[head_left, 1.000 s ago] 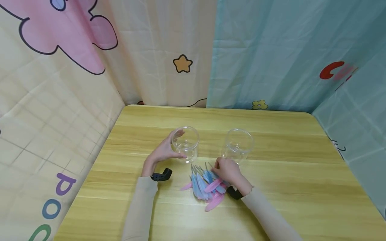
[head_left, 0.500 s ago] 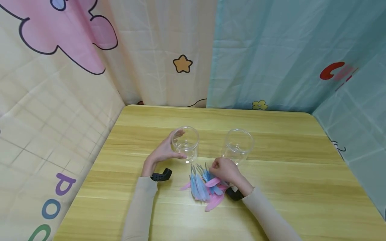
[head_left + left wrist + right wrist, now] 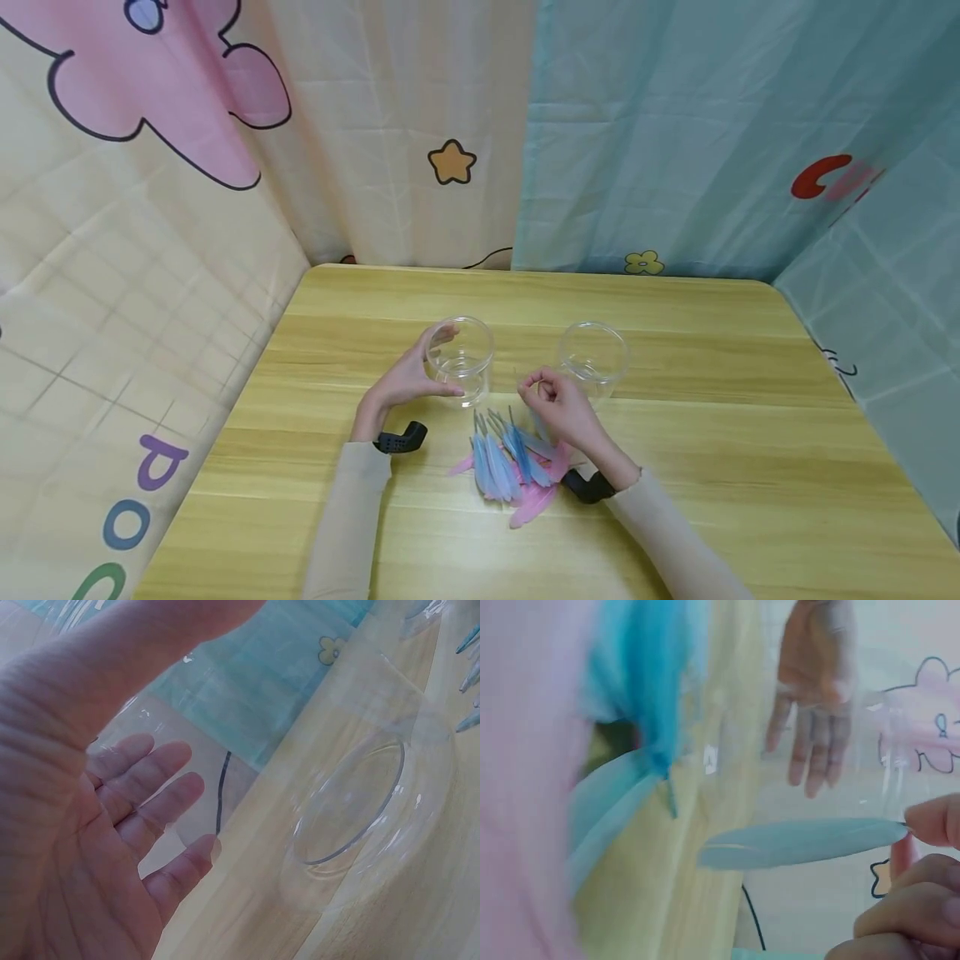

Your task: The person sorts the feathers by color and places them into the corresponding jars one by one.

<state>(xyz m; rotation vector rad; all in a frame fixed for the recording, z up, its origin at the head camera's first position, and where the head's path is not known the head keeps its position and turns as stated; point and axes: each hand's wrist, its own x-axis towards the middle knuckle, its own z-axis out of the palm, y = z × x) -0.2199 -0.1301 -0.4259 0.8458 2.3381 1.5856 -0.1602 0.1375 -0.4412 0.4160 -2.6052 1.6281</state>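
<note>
At the left of the pair of clear cups, my left hand (image 3: 405, 375) holds the nearer cup (image 3: 476, 368), thumb in front and fingers round the back. Its round base (image 3: 349, 802) shows in the left wrist view, standing on the table. My right hand (image 3: 566, 408) pinches a light blue feather (image 3: 802, 844) by its quill end between thumb and forefinger, above the table. Below it lies a loose pile of blue feathers (image 3: 491, 467) and pink feathers (image 3: 534, 504), quills mostly pointing away from me. The pile is partly blurred in the right wrist view.
A second clear cup (image 3: 596, 358) stands to the right, just beyond my right hand. The wooden table (image 3: 735, 417) is edged at the back by a patterned curtain (image 3: 420, 208), with more curtain along both sides.
My right hand has risen off the pile and moved slightly away from me, with a blue feather drawn out in its fingers. The left hand and both cups have stayed put.
</note>
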